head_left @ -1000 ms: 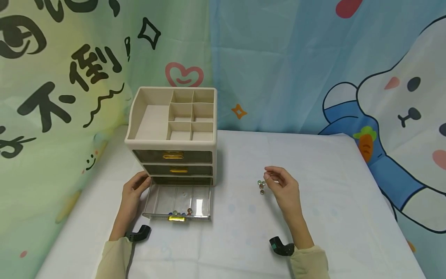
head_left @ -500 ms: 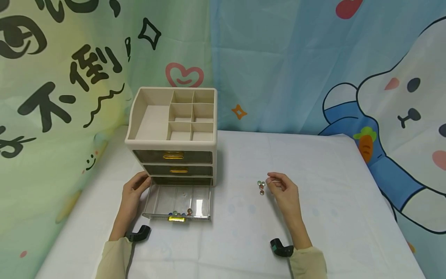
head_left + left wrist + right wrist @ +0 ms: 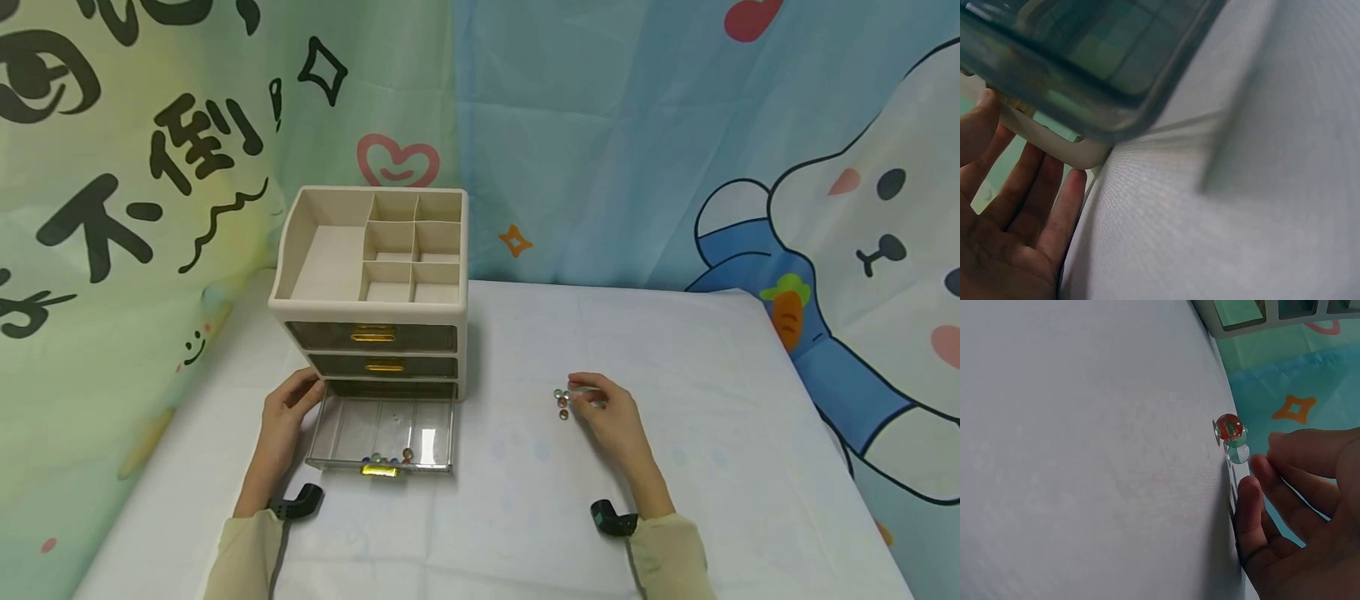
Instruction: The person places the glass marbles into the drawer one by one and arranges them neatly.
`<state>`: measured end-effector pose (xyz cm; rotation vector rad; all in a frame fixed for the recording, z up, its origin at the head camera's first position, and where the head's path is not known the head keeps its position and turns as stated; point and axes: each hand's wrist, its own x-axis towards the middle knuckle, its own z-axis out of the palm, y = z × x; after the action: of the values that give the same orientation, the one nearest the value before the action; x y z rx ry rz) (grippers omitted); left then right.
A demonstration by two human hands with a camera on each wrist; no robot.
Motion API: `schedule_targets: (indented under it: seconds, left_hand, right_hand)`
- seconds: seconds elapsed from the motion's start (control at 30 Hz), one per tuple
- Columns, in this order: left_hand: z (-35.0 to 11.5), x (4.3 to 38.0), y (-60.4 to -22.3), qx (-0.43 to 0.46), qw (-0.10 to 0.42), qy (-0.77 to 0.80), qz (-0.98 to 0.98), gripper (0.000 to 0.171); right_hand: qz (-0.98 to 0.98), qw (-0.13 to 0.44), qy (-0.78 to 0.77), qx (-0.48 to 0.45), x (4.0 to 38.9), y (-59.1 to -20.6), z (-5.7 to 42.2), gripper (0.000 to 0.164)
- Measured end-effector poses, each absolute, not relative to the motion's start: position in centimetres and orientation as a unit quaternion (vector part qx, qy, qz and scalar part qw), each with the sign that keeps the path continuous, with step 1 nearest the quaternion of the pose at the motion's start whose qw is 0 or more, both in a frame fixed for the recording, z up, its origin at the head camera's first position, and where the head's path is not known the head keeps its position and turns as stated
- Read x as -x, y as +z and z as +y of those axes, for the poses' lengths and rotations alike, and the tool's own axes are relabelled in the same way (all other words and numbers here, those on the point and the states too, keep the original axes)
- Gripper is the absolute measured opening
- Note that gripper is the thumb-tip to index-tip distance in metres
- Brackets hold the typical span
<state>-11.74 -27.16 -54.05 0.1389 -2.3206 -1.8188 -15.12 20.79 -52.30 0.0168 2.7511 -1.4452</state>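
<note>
A cream drawer organizer (image 3: pixel 367 312) stands on the table with its clear bottom drawer (image 3: pixel 345 464) pulled out. Several marbles (image 3: pixel 377 458) lie along that drawer's front. My left hand (image 3: pixel 285 408) holds the organizer's lower left edge; in the left wrist view the thumb and fingertips touch the cream frame (image 3: pixel 1047 140). On the cloth to the right sits a small cluster of marbles (image 3: pixel 562 403). My right hand (image 3: pixel 611 417) is just right of them, fingers bent and slightly apart. In the right wrist view no marble shows between the fingertips, close to a red-and-clear marble (image 3: pixel 1230 427).
A white cloth (image 3: pixel 510 517) covers the table. Two upper drawers (image 3: pixel 322 337) of the organizer are closed, and its top has several compartments (image 3: pixel 390 281). A printed curtain (image 3: pixel 570 150) hangs behind the table.
My right hand first drew back from the marble cluster, then came slightly left towards it again, its wrist turning a little. My left hand and the organizer stay still.
</note>
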Motion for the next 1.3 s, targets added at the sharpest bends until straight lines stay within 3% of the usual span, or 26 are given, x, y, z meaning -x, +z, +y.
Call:
schedule_targets:
  seconds: [0.3, 1.3]
  left_hand:
    - [-27.16, 11.76, -53.99, -0.047, 0.089, -0.618, -0.780, 0.033]
    - [-27.09, 11.70, -53.84, -0.050, 0.086, -0.616, -0.782, 0.034]
  right_hand:
    - [0.903, 0.032, -0.428, 0.013, 15.62, -52.49, 20.68, 0.028]
    - [0.927, 0.003, -0.374, 0.019, 15.66, -52.50, 19.99, 0.021]
